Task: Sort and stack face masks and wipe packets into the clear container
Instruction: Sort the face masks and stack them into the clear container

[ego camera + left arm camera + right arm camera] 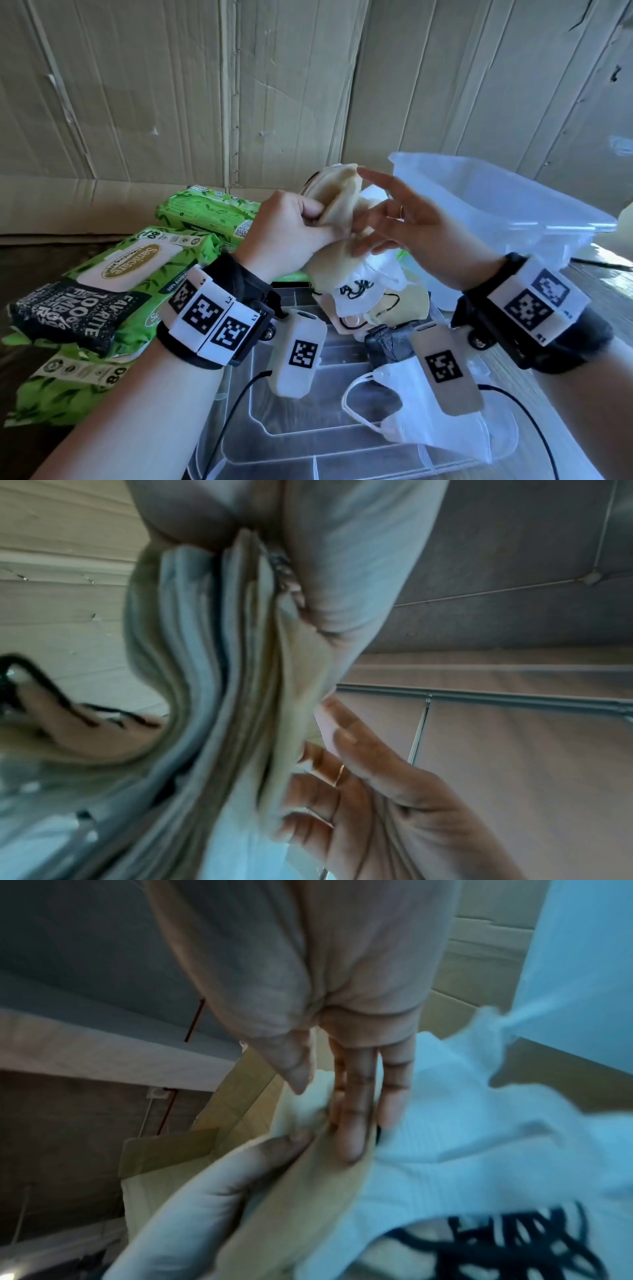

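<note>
Above the table my left hand [313,219] grips a bunch of beige face masks [337,202] held upright. My right hand [380,222] is open, its straight fingers [356,1112] lying against the bunch's right side with the thumb apart. From the left wrist, the masks [222,696] show as several stacked edges, with the right hand [369,791] beside them. A white mask with black straps [356,294] hangs below the bunch. The clear container [486,205] stands just right of my hands. Green wipe packets [137,267] lie at the left.
A flat clear plastic lid [308,411] lies under my wrists, with a white mask [411,418] and other masks on it. A black wipe packet [68,315] sits on the green ones. A further green packet [205,209] lies behind. Cardboard walls [205,85] close off the back.
</note>
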